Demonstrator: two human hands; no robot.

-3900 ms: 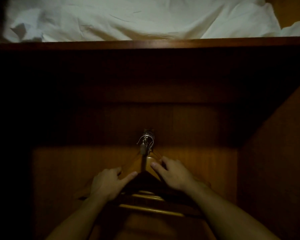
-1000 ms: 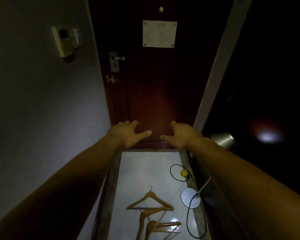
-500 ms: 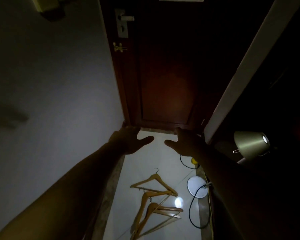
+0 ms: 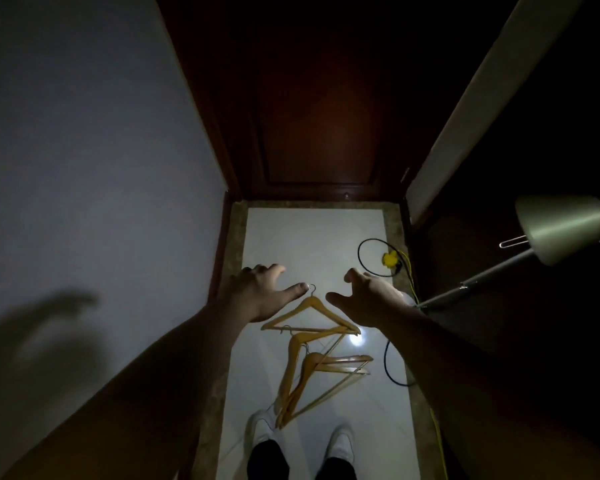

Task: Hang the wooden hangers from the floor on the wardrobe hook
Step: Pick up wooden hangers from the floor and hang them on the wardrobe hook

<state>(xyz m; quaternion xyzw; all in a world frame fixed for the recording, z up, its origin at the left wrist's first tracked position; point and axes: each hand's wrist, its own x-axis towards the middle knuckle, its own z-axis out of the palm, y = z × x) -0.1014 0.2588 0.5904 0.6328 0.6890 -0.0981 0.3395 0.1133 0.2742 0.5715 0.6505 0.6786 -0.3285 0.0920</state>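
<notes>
View down a narrow hallway. Left hand [image 4: 257, 292] and right hand [image 4: 371, 299], both with fingers spread apart and empty, reach out above the white floor [image 4: 312, 237]. Three wooden hangers [image 4: 312, 344] lie on the floor below the hands; the farthest hanger [image 4: 310, 315] points its metal hook toward 12 o'clock, and the other two overlap at 6 o'clock of it, reaching the white shoes [image 4: 262, 426]. At 12 o'clock stands a dark wooden door [image 4: 326, 126]. At 3 o'clock of the hangers, a lamp [image 4: 561, 230] leans, with a black cable [image 4: 392, 368] and a yellow cable [image 4: 407, 271] near it.
</notes>
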